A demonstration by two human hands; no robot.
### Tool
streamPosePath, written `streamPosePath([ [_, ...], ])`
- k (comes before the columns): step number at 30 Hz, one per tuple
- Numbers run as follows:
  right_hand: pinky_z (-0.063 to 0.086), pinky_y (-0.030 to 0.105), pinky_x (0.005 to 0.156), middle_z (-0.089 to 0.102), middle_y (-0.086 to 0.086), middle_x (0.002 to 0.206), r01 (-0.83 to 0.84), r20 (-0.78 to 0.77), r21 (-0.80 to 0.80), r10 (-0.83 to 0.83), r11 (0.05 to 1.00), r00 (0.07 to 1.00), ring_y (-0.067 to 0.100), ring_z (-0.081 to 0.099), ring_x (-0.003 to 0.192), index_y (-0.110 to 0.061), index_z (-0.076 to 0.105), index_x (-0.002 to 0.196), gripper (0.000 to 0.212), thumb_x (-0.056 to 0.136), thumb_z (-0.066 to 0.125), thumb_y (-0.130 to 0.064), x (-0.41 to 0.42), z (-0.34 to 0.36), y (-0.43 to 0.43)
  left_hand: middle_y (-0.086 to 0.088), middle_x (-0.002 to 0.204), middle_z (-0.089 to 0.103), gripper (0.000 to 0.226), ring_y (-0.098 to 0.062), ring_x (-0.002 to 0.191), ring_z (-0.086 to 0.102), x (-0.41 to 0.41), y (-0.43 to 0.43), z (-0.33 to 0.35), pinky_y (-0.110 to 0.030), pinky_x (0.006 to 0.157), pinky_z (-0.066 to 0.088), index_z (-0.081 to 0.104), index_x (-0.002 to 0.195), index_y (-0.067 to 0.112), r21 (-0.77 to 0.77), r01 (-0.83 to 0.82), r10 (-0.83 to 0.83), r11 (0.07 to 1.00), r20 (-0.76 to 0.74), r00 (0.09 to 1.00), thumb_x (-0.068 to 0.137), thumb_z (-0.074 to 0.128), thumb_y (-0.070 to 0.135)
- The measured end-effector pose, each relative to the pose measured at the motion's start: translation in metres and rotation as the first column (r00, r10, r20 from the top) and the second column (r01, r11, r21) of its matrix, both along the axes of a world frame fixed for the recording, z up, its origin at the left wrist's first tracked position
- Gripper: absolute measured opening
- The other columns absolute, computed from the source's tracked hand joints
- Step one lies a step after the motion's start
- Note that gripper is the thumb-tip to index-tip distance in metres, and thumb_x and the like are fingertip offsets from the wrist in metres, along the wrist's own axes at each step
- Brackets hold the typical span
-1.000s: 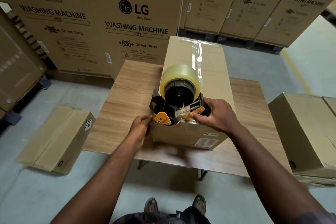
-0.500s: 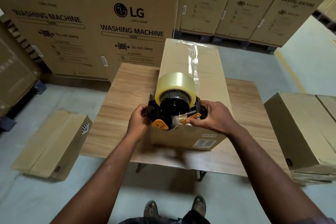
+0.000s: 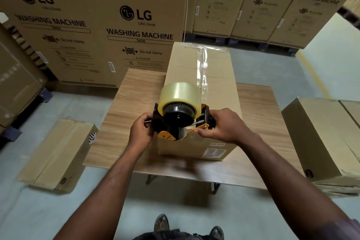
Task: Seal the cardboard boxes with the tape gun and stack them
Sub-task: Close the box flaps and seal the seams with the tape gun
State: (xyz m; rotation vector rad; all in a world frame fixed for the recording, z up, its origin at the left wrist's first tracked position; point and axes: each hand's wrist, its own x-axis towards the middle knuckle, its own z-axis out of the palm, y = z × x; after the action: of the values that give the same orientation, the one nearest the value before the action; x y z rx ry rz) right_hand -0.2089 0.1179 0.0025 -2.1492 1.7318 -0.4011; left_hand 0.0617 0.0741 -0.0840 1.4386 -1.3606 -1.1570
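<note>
1. Head view, centre: on the wooden table (image 3: 132, 99), a long cardboard box (image 3: 220, 84) lying lengthwise away from the person. Down its top seam, a clear tape strip (image 3: 202, 68), wrinkled toward the far end.
2. At the near end of that box, just above its top edge: the tape gun (image 3: 179, 121), clear roll facing the camera, orange parts low at the front.
3. Left hand (image 3: 140, 132): fingers curled round the left side of the gun's black frame, gripping it.
4. Right hand (image 3: 226, 126): wrapped round the right side of the gun, fingertips pinching close by the orange tab. Hard to tell whether tape runs from the gun to the box; possibly a loose end there.
5. Around the table: a flat box (image 3: 56, 154) on the floor at left, a stack of boxes (image 3: 321, 138) at right, washing machine cartons (image 3: 97, 25) behind.
6. Probably the close of this seam, with cutting or re-threading in hand.
7. Risks from here:
   - nicked fingertips, from pinching so near the cutter;
   - tape folding back on itself, from a slack free end;
   - a weak seal, from the wrinkles left unpressed;
   - the box sliding on the smooth table, with neither hand bracing it.
</note>
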Motion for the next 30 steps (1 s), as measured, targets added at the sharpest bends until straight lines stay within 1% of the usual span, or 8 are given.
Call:
streamPosePath([
  [6,0.049,0.037,0.052,0.065,-0.008,0.06,0.064,0.079,-0.002,-0.064,0.998,0.995,0.01,0.061,0.055,-0.03,0.066,0.077,0.045,0.07,0.066,-0.075,-0.074,-0.015,0.02,0.012,0.107,0.071,0.013,-0.012,0.1,0.066,-0.007,0.005,0.006,-0.041,0.092,0.057,0.072,0.101,0.025,-0.016,-0.077,0.077,0.997,0.021,0.997,0.096,0.065,0.015],
  [9,0.051,0.038,0.054,0.068,-0.006,0.062,0.041,0.114,-0.015,-0.039,0.999,0.993,0.011,0.062,0.056,-0.032,0.064,0.074,0.043,0.069,0.065,-0.075,-0.084,-0.021,0.02,0.006,0.111,0.063,0.022,-0.012,0.1,0.06,-0.022,0.015,0.01,-0.038,0.092,0.054,0.068,0.102,0.03,-0.159,-0.119,0.154,0.98,0.224,0.962,0.097,0.059,0.011],
  [13,0.043,0.032,0.051,0.064,-0.007,0.06,0.059,0.113,0.004,-0.059,0.998,0.992,0.008,0.059,0.055,-0.03,0.06,0.072,0.05,0.065,0.062,-0.079,-0.083,-0.024,0.018,0.0,0.125,0.058,0.047,-0.021,0.115,0.049,-0.051,0.036,0.01,-0.043,0.098,0.04,0.068,0.116,0.024,-0.39,0.138,0.137,0.91,0.599,0.789,0.08,0.057,-0.003],
  [15,0.035,0.023,0.049,0.061,-0.01,0.058,0.06,0.112,-0.011,-0.058,0.998,0.992,0.006,0.058,0.055,-0.036,0.056,0.071,0.045,0.064,0.06,-0.08,-0.085,-0.024,0.021,-0.004,0.136,0.058,0.05,-0.024,0.13,0.047,-0.065,0.048,0.003,-0.049,0.119,0.022,0.063,0.13,0.018,-0.302,0.306,-0.017,0.903,0.686,0.727,0.082,0.054,0.009],
  [17,0.03,0.018,0.048,0.058,-0.012,0.056,0.053,0.109,-0.02,-0.051,0.998,0.993,0.004,0.057,0.055,-0.04,0.051,0.068,0.041,0.065,0.058,-0.081,-0.084,-0.023,0.023,-0.011,0.148,0.051,0.047,-0.027,0.145,0.034,-0.071,0.055,-0.007,-0.047,0.125,0.003,0.068,0.128,0.014,-0.224,0.443,-0.081,0.868,0.816,0.572,0.088,0.046,0.029],
  [19,0.029,0.017,0.048,0.057,-0.013,0.055,0.052,0.118,-0.022,-0.05,0.998,0.992,0.004,0.056,0.055,-0.04,0.05,0.067,0.042,0.065,0.057,-0.082,-0.084,-0.023,0.023,-0.013,0.154,0.043,0.05,-0.029,0.15,0.025,-0.069,0.057,-0.01,-0.049,0.125,0.005,0.071,0.121,0.014,-0.181,0.502,-0.1,0.846,0.87,0.482,0.09,0.043,0.042],
  [24,0.033,0.025,0.05,0.059,-0.009,0.057,0.023,0.093,-0.031,-0.02,0.999,0.995,0.006,0.055,0.054,-0.039,0.051,0.069,0.045,0.066,0.055,-0.084,-0.093,-0.021,0.024,-0.002,0.154,0.044,0.06,-0.021,0.148,0.03,-0.06,0.056,-0.001,-0.041,0.125,0.017,0.048,0.148,0.023,-0.213,0.466,-0.131,0.859,0.789,0.601,0.09,0.056,0.036],
  [30,0.038,0.028,0.049,0.058,-0.01,0.055,0.067,0.167,-0.027,-0.061,0.997,0.984,0.009,0.055,0.052,-0.028,0.06,0.07,0.045,0.068,0.07,-0.073,-0.148,-0.032,0.042,0.012,0.162,0.029,0.063,-0.014,0.153,0.02,-0.063,0.057,-0.001,-0.042,0.124,0.017,0.035,0.155,0.03,-0.2,0.465,-0.127,0.862,0.803,0.582,0.095,0.039,0.05],
])
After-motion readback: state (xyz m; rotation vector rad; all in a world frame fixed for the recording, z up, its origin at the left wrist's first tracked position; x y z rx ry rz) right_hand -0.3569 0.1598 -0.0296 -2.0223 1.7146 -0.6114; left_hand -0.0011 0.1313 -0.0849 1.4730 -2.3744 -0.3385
